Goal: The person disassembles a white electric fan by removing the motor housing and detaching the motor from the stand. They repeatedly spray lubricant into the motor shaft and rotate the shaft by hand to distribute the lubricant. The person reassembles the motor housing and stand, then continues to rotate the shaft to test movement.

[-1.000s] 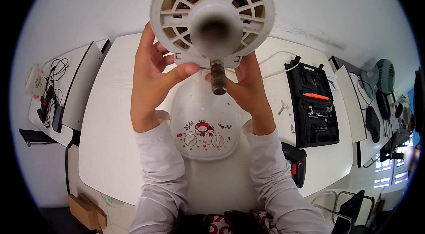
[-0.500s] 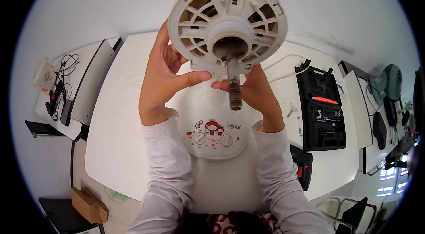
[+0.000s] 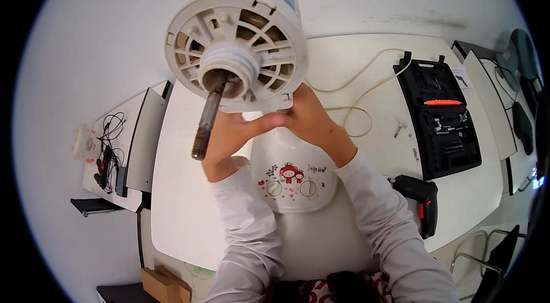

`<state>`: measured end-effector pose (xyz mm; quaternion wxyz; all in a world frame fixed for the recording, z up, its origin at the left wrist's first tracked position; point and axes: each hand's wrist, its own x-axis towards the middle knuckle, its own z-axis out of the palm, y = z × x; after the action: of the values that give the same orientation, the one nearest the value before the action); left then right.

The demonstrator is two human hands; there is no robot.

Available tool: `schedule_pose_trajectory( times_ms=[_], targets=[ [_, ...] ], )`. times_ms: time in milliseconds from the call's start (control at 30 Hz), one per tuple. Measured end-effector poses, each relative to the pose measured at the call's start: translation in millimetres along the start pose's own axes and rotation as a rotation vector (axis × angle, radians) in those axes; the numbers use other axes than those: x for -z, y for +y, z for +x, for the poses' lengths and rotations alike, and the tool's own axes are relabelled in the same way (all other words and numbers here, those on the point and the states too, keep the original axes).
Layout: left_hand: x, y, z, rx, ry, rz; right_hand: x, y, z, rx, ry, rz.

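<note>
A white fan motor housing (image 3: 272, 45) with a slotted front, a threaded collar and a rusty metal shaft (image 3: 207, 125) pointing down-left fills the upper middle. My left hand (image 3: 232, 138) grips it from below, partly hidden behind the housing and shaft. My right hand (image 3: 312, 122) is wrapped round its underside and stand neck, thumb close to my left thumb. Beneath them is the white fan base (image 3: 295, 202) with cartoon fruit figures and two dials, standing on the white table (image 3: 177, 211).
An open black tool case (image 3: 429, 137), small screws (image 3: 399, 128), a cordless screwdriver (image 3: 423, 194) and a pale cable (image 3: 366, 91) lie to the right. Side tables hold cables (image 3: 112, 131) and a green fan (image 3: 521, 53). A chair (image 3: 498, 257) and cardboard box (image 3: 160, 286) are lower down.
The housing has swung left and turned, so its shaft now points down-left and more of its side shows. My hands have turned with it. The camera view has shifted too.
</note>
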<state>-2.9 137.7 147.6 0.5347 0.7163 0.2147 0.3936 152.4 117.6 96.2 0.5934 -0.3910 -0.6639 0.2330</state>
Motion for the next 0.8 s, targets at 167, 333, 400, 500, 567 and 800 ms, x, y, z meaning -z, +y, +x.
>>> schedule_pose_trajectory(
  times_ms=[167,333,400,500,567,800],
  targets=[
    [-11.5,-12.1,9.5,-0.016,0.049,-0.166,-8.9,6.5,2.0,0.047,0.174,-0.079],
    [-12.4,-21.9,11.6,-0.074,0.118,-0.056,-15.8,11.5,5.2,0.151,0.256,-0.154],
    [-19.1,-22.9,16.7,-0.125,0.145,-0.054,-15.8,15.6,6.0,0.167,0.283,-0.186],
    [-36.0,-12.0,22.5,-0.201,0.184,-0.116,-16.5,13.6,8.1,0.139,0.289,-0.14],
    [-35.6,-16.7,25.8,-0.271,0.165,-0.135,-15.9,14.5,7.8,0.144,0.284,-0.176],
    [-28.0,-20.4,26.3,-0.349,0.105,-0.186,-15.5,13.8,6.1,0.14,0.243,-0.205]
  ],
)
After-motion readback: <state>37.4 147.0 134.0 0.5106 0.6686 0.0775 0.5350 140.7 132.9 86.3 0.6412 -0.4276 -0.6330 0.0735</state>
